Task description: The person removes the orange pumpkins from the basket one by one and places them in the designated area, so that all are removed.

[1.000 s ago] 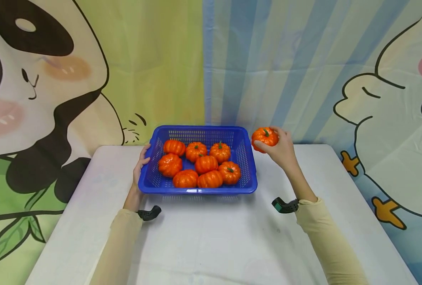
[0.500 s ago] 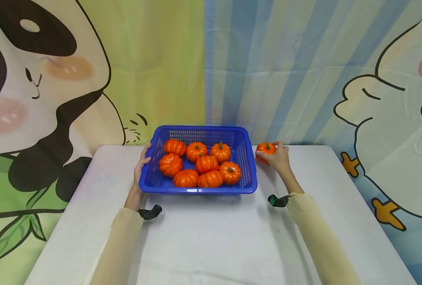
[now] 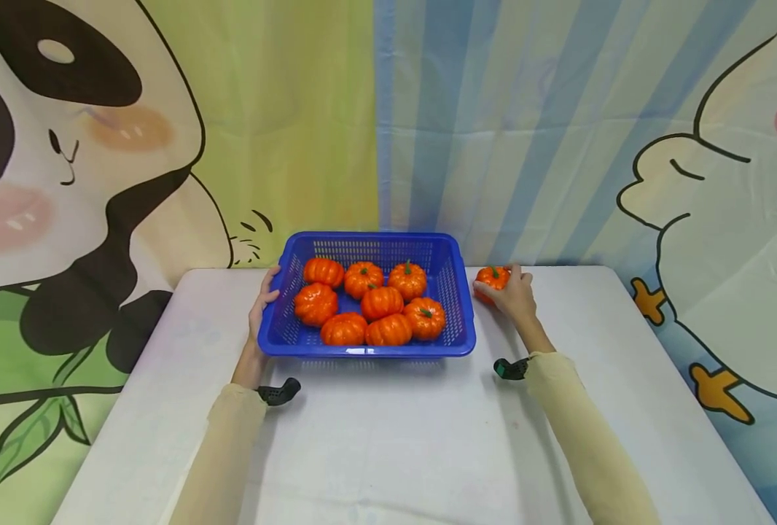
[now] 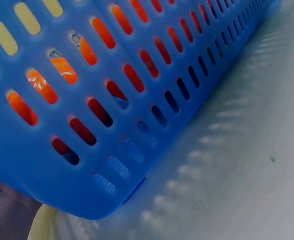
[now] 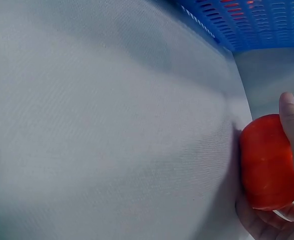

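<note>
Right hand (image 3: 517, 297) low over bench (image 3: 375, 437), forearm reaching forward; fingers and thumb curled round single pumpkin (image 3: 492, 277) near far edge, right of blue basket (image 3: 365, 351). Left hand (image 3: 259, 310) touched basket's left rim; closure hard to tell. Eight pumpkins (image 3: 382, 302) sat inside. Step probably setting down or lifting; next move called for clean release or firm hold.
</note>
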{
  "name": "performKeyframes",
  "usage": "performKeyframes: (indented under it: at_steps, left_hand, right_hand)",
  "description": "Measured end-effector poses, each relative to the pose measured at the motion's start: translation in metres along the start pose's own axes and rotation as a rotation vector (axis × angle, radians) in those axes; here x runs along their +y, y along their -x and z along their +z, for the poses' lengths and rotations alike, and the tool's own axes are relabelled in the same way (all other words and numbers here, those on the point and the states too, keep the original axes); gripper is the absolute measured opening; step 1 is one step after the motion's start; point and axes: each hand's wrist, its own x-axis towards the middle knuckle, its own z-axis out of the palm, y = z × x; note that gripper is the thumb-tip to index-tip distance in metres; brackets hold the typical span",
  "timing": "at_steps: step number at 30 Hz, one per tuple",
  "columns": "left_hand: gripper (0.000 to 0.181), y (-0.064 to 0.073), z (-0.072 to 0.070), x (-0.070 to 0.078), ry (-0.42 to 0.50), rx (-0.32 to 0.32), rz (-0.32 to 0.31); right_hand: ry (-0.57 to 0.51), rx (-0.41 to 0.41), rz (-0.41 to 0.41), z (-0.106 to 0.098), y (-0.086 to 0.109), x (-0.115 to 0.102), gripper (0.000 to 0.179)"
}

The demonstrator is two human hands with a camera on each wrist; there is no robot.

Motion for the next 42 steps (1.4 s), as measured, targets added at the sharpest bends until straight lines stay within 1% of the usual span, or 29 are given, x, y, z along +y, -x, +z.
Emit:
performKeyframes:
  at_steps: [4, 7, 9, 11, 13, 15, 17, 20, 22, 24, 26, 29, 32, 35, 42]
  left_hand:
    - [0.060, 0.000, 0.001, 0.001, 0.016, -0.006, 0.000]
    - [0.060, 0.000, 0.000, 0.001, 0.025, -0.006, -0.006]
    - [0.060, 0.001, 0.000, 0.002, 0.027, -0.007, -0.009]
    - [0.060, 0.001, 0.000, 0.002, 0.027, -0.009, -0.011]
    - [0.060, 0.001, 0.000, 0.002, 0.033, -0.012, -0.009]
    - [0.059, 0.001, 0.000, 0.001, 0.038, -0.011, -0.009]
    - [0.059, 0.001, 0.000, 0.001, 0.036, -0.010, -0.008]
    - [0.059, -0.001, 0.000, 0.002, 0.032, -0.011, -0.007]
    - [0.059, -0.001, 0.000, 0.002, 0.034, -0.013, -0.007]
    - [0.059, -0.001, 0.000, 0.002, 0.037, -0.016, -0.006]
    - [0.059, -0.001, -0.001, 0.001, 0.037, -0.018, -0.005]
    - [0.060, -0.002, -0.002, 0.000, 0.019, -0.012, -0.009]
    - [0.060, -0.002, -0.001, -0.001, 0.002, -0.006, -0.012]
    - [0.060, -0.002, 0.001, 0.000, -0.003, -0.003, -0.018]
    - [0.060, 0.000, 0.003, 0.003, 0.012, -0.005, -0.020]
  right_hand:
    - [0.061, -0.028, -0.028, -0.002, -0.001, 0.000, 0.094]
    - [0.117, -0.049, -0.056, -0.008, 0.001, -0.001, 0.097]
    - [0.129, -0.048, -0.078, -0.014, 0.004, -0.004, 0.098]
    - [0.109, -0.029, -0.117, -0.022, 0.010, -0.009, 0.095]
    - [0.071, 0.004, -0.187, -0.030, 0.018, -0.017, 0.091]
    - [0.023, 0.025, -0.278, -0.038, 0.031, -0.027, 0.085]
    - [-0.027, 0.014, -0.368, -0.046, 0.047, -0.041, 0.079]
    - [-0.092, -0.073, -0.477, -0.055, 0.075, -0.064, 0.072]
    - [-0.142, -0.162, -0.529, -0.059, 0.093, -0.078, 0.068]
    - [-0.175, -0.250, -0.565, -0.060, 0.109, -0.089, 0.065]
    - [-0.206, -0.321, -0.602, -0.059, 0.123, -0.099, 0.063]
    - [-0.215, -0.418, -0.625, -0.058, 0.142, -0.112, 0.061]
    - [-0.193, -0.489, -0.648, -0.057, 0.155, -0.124, 0.060]
    - [-0.144, -0.558, -0.655, -0.054, 0.165, -0.136, 0.061]
    - [-0.044, -0.700, -0.747, -0.037, 0.174, -0.167, 0.062]
